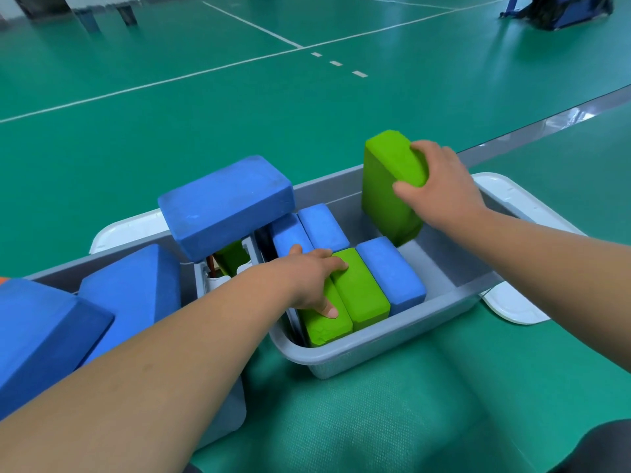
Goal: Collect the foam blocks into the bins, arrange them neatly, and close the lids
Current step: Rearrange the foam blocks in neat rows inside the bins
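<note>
On a green sports floor [205, 97] crossed by white lines [252, 25], the right hand [440, 186] grips an upright green block [386, 186] at the far side of the grey bin [375, 353], while the left hand [314, 278] presses spread fingers on two green blocks [362, 295] lying inside that bin, beside blue blocks [392, 274].

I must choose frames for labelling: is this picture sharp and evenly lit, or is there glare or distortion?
Head view: soft even light, faint shadows inside the grey plastic bin; glare on the glossy green floor at upper right; right hand and upright green foam block sharp; forearms stretched toward lower corners.
</note>
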A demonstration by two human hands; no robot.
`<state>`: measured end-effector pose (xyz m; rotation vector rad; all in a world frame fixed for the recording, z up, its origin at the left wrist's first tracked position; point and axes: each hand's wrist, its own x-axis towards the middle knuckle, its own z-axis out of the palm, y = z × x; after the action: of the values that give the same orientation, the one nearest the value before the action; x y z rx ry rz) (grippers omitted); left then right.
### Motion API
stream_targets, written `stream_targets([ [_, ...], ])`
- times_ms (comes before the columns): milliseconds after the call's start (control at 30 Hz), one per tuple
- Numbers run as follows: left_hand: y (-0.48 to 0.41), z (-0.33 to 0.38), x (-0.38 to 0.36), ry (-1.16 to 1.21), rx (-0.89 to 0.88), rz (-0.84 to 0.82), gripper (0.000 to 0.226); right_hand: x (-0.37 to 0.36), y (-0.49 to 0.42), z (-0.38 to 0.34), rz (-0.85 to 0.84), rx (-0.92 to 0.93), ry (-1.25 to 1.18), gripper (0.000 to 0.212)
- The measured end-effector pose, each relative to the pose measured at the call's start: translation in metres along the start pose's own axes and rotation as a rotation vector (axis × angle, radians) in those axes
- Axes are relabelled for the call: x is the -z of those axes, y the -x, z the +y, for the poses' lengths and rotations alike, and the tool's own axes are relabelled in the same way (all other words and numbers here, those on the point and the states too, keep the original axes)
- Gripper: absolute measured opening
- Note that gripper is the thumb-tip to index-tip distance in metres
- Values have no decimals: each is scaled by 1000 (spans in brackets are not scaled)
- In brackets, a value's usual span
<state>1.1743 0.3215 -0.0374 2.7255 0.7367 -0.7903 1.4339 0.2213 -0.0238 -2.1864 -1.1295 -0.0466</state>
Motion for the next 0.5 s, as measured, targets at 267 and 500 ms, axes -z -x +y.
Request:
stream_targets([
  [267, 4, -6, -5, -8, 7, -11, 98, 0, -3, -34, 96, 82, -122, 63],
  [500, 7, -7, -9, 16, 12, -27, 94, -10, -8, -58, 65, 29, -102, 74],
])
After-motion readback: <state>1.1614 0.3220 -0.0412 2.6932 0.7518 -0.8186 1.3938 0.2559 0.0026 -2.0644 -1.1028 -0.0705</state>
